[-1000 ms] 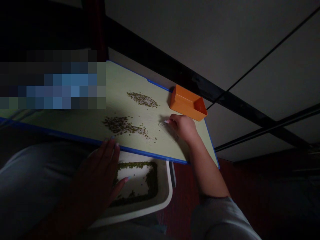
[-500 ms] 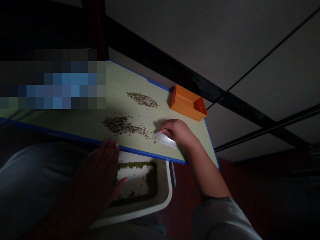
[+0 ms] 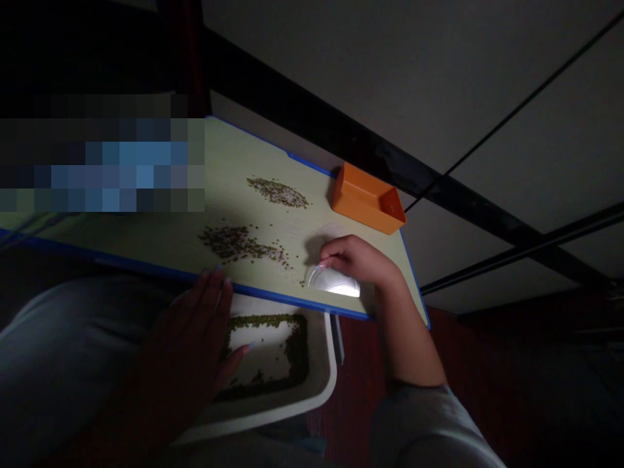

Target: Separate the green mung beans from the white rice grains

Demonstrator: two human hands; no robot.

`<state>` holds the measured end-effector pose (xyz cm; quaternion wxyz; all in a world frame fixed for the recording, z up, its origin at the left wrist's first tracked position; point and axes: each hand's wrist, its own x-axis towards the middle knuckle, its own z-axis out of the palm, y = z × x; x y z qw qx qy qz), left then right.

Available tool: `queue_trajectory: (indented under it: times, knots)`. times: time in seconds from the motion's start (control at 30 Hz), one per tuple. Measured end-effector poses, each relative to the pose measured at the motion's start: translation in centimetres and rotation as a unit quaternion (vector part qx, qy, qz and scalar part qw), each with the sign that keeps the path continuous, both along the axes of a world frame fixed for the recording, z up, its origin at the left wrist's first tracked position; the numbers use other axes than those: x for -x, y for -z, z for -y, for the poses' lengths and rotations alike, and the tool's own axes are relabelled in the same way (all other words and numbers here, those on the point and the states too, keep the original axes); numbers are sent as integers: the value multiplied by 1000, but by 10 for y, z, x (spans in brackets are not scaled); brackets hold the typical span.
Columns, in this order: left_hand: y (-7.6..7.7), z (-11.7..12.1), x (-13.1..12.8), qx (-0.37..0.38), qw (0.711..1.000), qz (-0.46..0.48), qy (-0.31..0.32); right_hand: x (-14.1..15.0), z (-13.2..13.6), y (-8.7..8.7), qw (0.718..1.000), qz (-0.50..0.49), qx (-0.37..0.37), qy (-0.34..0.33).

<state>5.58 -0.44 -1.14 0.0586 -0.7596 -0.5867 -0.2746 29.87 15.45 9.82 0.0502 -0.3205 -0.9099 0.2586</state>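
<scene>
presently, head view. item: right hand [image 3: 358, 260], thumb and fingertips pinched together on a clear, half-round piece [image 3: 331, 281]. placement of the piece: at the fingertips and on the person's side of them, its curved rim beneath the fingers, its straight, bright side facing the near blue border of the pale board [image 3: 229, 156]; whether it presses on the surface, cannot tell. item: loose grains [image 3: 302, 283], few, just left of the piece. item: nearer pile [image 3: 231, 242], dark grains, thinning to a trail toward the right hand. item: farther pile [image 3: 277, 192], greenish grains, well apart from both hands. item: orange box [image 3: 363, 211], open-topped, at the far right corner of the board, beyond the right hand. item: left hand [image 3: 195, 325], in shadow, fingers extended side by side, tips over the near border, thumb spread away above a white basin [image 3: 333, 364] with green grains [image 3: 298, 351] along its inner edges.
</scene>
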Motion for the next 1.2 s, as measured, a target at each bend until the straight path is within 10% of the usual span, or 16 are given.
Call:
queue_trajectory:
  times: [1.2]
  knots:
    - [4,0,1,9,1000,-6,-2,14,6,4,997,45,-69,1]
